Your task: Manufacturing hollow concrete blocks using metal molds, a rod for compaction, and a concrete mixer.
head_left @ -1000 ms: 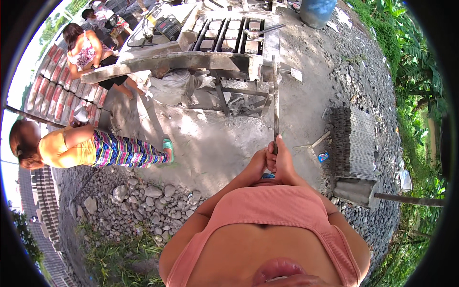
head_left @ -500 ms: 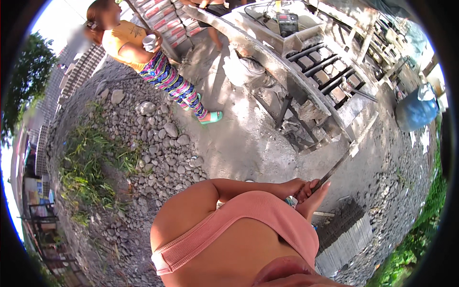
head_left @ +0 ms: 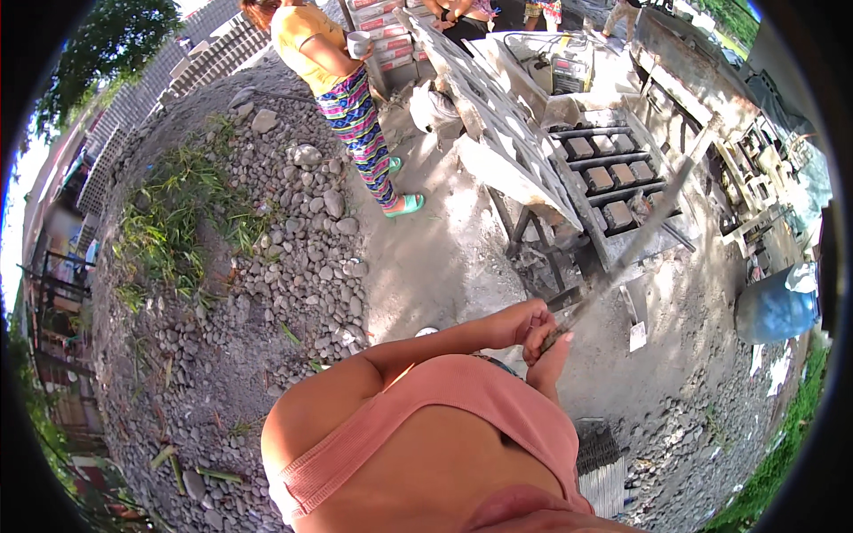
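Observation:
A long, thin grey stick (head_left: 613,271) slants away from my hands toward the upper right, blurred by motion along its middle. My right hand (head_left: 551,354) is closed around its near end. Just beside it, my left hand (head_left: 520,323) is curled closed; whether it also grips the stick is hidden. The far part of the stick passes in front of a frame with dark bars and several square blocks (head_left: 613,174). A long, pale, weathered board (head_left: 520,169) leans along the left side of that frame.
A person in a yellow shirt (head_left: 313,53) stands ahead left, holding a white cup (head_left: 358,44). Loose stones (head_left: 306,258) cover the left ground. A blue barrel (head_left: 777,306) stands at right, a ridged grey stack (head_left: 601,471) near my right side. Stacked sacks (head_left: 382,31) and other people are farther back.
My hands have shifted left and slightly up. The stick's far end has swung upward across the block frame. My view has turned, so the surroundings sit differently.

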The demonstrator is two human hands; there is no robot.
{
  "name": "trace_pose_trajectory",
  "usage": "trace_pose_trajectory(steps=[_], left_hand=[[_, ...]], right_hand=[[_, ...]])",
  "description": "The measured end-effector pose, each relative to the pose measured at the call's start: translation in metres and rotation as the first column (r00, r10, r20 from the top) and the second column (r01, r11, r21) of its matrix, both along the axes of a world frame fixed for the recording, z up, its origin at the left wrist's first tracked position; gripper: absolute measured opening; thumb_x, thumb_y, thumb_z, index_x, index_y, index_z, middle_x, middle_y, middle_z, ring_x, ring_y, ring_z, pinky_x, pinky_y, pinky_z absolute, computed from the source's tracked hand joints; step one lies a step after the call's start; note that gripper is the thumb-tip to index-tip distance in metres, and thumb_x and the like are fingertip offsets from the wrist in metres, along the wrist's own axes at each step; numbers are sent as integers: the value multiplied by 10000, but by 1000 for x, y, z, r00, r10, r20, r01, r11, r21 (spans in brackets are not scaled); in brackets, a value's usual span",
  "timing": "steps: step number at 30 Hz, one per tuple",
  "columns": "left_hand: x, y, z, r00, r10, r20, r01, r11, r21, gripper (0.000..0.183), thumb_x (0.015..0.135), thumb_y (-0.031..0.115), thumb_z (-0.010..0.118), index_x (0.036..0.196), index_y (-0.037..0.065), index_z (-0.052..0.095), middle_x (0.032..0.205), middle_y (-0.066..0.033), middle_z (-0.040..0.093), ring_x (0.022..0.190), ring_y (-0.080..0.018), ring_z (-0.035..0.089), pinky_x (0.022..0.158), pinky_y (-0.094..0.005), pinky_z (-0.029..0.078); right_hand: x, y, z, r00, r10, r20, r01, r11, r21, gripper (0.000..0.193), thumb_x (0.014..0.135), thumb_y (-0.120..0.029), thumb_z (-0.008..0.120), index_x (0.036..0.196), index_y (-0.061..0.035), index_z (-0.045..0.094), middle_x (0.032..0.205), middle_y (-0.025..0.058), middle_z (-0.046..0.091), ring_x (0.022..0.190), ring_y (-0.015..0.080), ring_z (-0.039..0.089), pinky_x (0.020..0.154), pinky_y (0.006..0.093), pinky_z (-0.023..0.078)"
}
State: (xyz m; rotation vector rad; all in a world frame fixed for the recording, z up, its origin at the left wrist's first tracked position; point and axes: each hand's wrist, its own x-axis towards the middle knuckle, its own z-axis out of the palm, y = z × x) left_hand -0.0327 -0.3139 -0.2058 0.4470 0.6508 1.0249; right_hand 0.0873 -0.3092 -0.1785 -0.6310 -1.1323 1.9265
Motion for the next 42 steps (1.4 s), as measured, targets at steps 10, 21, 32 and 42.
trace_pose_trajectory(steps=[10,21,32,42], left_hand=[[14,-24,-16,959,196,203,-168,975,-145,459,883,403,392,698,14,552,695,-134,606,760,-242,600,706,-361,483],[33,-39,-9,901,388,-195,-423,886,-190,454,890,425,464,641,50,519,517,-81,532,451,-162,506,432,-302,421],[57,-27,83,740,221,-635,-265,964,27,478,928,257,410,489,67,422,496,-38,506,533,-152,545,516,-279,451],[25,-53,-13,884,398,-246,-440,885,-152,350,932,334,327,764,64,476,730,-60,539,698,-196,547,685,-337,477]], right_hand=[[5,-22,17,939,250,235,-103,859,-502,553,910,-596,295,615,-134,371,444,-34,268,306,71,194,296,228,148],[26,-38,8,905,330,270,-181,871,-456,533,908,-586,349,669,-112,398,475,-43,288,359,55,253,337,223,181],[31,-45,-31,998,-58,-37,57,998,-26,526,867,-633,384,852,-112,452,546,-67,341,434,30,279,390,205,191],[45,-30,-1,889,443,118,-361,836,-414,584,926,-580,316,613,-92,393,490,-34,293,381,66,235,351,232,168]])
